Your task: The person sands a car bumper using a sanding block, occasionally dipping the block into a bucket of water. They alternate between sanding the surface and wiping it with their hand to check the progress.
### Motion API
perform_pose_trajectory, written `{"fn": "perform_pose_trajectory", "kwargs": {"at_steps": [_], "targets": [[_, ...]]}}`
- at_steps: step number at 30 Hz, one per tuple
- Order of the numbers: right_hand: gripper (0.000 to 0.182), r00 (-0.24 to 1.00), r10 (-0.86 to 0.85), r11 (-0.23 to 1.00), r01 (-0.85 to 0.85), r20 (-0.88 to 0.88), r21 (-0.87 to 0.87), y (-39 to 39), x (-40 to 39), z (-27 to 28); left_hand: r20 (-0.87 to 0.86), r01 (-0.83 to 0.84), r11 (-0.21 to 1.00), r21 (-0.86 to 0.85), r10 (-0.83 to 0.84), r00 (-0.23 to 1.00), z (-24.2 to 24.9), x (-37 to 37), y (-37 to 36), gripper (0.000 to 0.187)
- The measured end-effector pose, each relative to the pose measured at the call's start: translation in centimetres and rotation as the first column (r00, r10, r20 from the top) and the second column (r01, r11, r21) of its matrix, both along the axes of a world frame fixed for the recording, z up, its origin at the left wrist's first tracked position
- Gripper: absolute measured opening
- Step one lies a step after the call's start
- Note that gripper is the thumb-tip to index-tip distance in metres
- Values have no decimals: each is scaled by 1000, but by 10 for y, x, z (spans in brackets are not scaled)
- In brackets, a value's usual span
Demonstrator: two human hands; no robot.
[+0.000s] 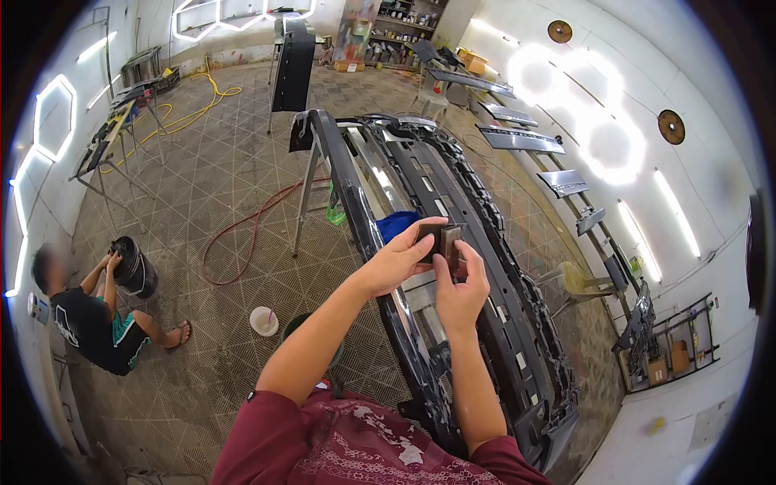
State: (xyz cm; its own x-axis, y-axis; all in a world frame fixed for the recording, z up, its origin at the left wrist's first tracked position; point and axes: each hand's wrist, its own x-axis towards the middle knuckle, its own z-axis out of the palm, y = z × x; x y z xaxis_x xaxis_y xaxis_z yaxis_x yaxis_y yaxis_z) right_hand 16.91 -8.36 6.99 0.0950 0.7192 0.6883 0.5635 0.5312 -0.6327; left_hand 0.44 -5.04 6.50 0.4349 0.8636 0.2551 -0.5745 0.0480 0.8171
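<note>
Both my hands are raised together over a long dark car bumper (485, 267). My left hand (398, 257) is closed on a small dark piece of sandpaper (431, 239), thumb on its face. Right beside it, my right hand (462, 291) pinches a brownish block (452, 241) between thumb and fingers. The sandpaper and the block overlap in this view. Just behind my left hand, a blue cloth (396, 225) lies on the bumper's near side.
The bumper rests on a metal stand (307, 198). A white bucket (264, 321) stands on the floor, near a red hose (212, 250). At left, a seated person (97, 319) reaches into a black bucket (137, 271). Painted panels (521, 139) line the right wall.
</note>
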Motion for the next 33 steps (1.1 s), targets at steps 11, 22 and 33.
{"fn": "perform_pose_trajectory", "kwargs": {"at_steps": [11, 22, 33], "targets": [[45, 980, -33, 985, -1, 197, 173, 6, -6, -1, -110, -187, 977, 100, 197, 974, -10, 1, 1, 38], [50, 549, 299, 687, -692, -780, -224, 16, 26, 2, -184, -306, 941, 147, 330, 926, -18, 1, -5, 34], [43, 936, 227, 973, -231, -271, 17, 13, 12, -16, -333, -428, 859, 281, 505, 796, -5, 19, -10, 29]]}}
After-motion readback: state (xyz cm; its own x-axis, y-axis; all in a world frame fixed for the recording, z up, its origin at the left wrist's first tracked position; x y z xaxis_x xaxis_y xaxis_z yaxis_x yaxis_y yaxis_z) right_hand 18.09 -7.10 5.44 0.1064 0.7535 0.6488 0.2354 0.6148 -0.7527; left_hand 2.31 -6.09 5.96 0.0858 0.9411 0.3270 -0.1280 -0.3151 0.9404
